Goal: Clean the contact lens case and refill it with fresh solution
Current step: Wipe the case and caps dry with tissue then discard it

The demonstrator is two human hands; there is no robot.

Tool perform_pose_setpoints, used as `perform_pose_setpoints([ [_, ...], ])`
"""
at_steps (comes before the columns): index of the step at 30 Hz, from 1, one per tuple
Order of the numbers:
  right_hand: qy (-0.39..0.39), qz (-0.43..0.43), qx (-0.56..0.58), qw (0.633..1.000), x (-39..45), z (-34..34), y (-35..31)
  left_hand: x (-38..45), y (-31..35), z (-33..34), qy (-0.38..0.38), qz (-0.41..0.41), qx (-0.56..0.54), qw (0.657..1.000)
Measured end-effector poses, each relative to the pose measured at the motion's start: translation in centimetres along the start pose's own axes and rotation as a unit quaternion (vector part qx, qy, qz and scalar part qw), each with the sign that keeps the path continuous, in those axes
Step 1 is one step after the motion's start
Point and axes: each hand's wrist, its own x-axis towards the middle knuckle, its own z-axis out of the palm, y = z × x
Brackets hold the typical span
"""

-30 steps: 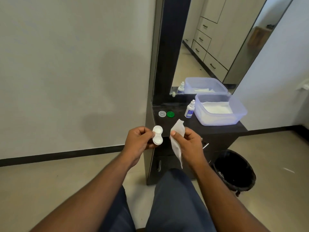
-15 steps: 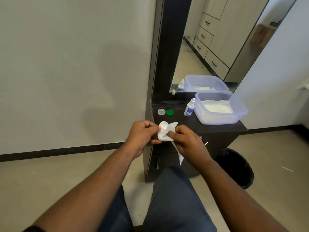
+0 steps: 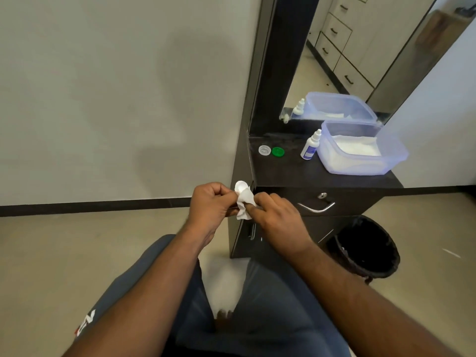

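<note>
My left hand [image 3: 211, 202] pinches a white contact lens case [image 3: 241, 187] in front of the dark cabinet; only its upper well shows. My right hand [image 3: 277, 218] presses a crumpled white tissue [image 3: 244, 204] onto the case's lower well, which the tissue hides. On the cabinet top [image 3: 288, 173] lie two loose caps, a clear one [image 3: 264, 150] and a green one [image 3: 278, 151]. To the right of the caps stands a small white solution bottle [image 3: 310, 146] with a blue label.
A translucent blue plastic tub [image 3: 360, 150] with white tissues sits right of the bottle, under a mirror [image 3: 360, 55]. A black waste bin [image 3: 365, 247] stands on the floor at the right. The cabinet has a drawer handle [image 3: 316, 208]. My knees are below.
The hands came together: the tissue, held apart from the case a second ago, is now pressed over its lower well and bunched up. The view tilted down slightly.
</note>
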Motion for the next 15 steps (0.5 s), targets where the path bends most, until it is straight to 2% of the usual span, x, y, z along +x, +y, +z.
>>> perform_pose_setpoints([
  [2,-0.015,0.111,0.070,0.991,-0.1,0.5,-1.3,0.3,-0.1,0.4,0.002,0.018,0.017,1.000],
  [3,-0.040,0.200,0.174,0.963,0.8,0.1,-1.7,0.7,0.4,0.6,0.001,0.026,0.017,1.000],
  [4,-0.059,0.301,0.356,0.883,1.4,-0.6,-2.0,0.7,0.7,0.5,-0.001,0.027,0.004,1.000],
  [5,-0.053,0.374,0.543,0.750,3.4,-1.1,-0.3,2.8,1.9,1.2,-0.001,0.025,-0.012,1.000],
  [6,-0.027,0.412,0.672,0.614,5.2,-1.8,1.4,4.8,3.1,1.9,-0.006,0.021,-0.038,0.999],
  [7,0.005,0.434,0.732,0.525,5.5,-2.6,2.0,5.2,3.5,1.7,-0.009,0.017,-0.051,0.999],
  [8,0.041,0.446,0.750,0.487,5.8,-3.2,2.8,5.8,4.1,1.6,-0.014,0.022,-0.049,0.998],
  [11,0.120,0.456,0.765,0.439,5.1,-3.5,4.4,6.4,4.9,1.7,-0.055,0.024,-0.026,0.998],
  [13,0.135,0.450,0.795,0.384,4.7,-3.2,5.0,6.8,5.1,1.9,-0.090,0.021,-0.020,0.996],
  [14,0.132,0.438,0.811,0.365,4.7,-3.1,5.2,7.1,5.0,2.0,-0.102,0.017,-0.016,0.995],
  [15,0.128,0.426,0.819,0.362,4.8,-2.9,5.4,7.3,4.9,2.1,-0.112,0.012,-0.009,0.994],
])
